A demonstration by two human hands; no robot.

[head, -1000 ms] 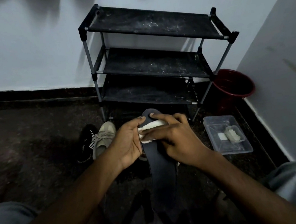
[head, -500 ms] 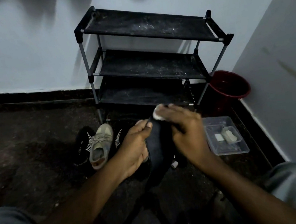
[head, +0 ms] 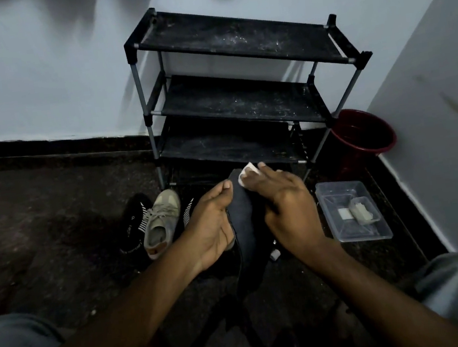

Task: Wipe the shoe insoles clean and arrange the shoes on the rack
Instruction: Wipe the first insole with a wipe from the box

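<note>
A dark insole (head: pixel 246 229) stands lengthwise between my hands, its tip pointing at the rack. My left hand (head: pixel 214 224) grips its left edge, thumb near the tip. My right hand (head: pixel 284 206) pinches a small white wipe (head: pixel 248 171) against the insole's far tip. The black three-shelf shoe rack (head: pixel 241 99) stands bare against the wall just beyond. On the floor to the left lie a beige sneaker (head: pixel 161 223) and a black shoe with white stripes (head: pixel 135 223); another striped black shoe (head: pixel 188 212) shows partly behind my left hand.
A clear plastic tray (head: pixel 352 209) holding white pads sits on the floor to the right. A dark red bucket (head: pixel 362 135) stands in the corner by the right wall. My knees frame the bottom corners. The floor is dark stone.
My right hand slid the wipe from the insole's middle up to its far tip. The insole turned more edge-on and my left hand shifted along its side.
</note>
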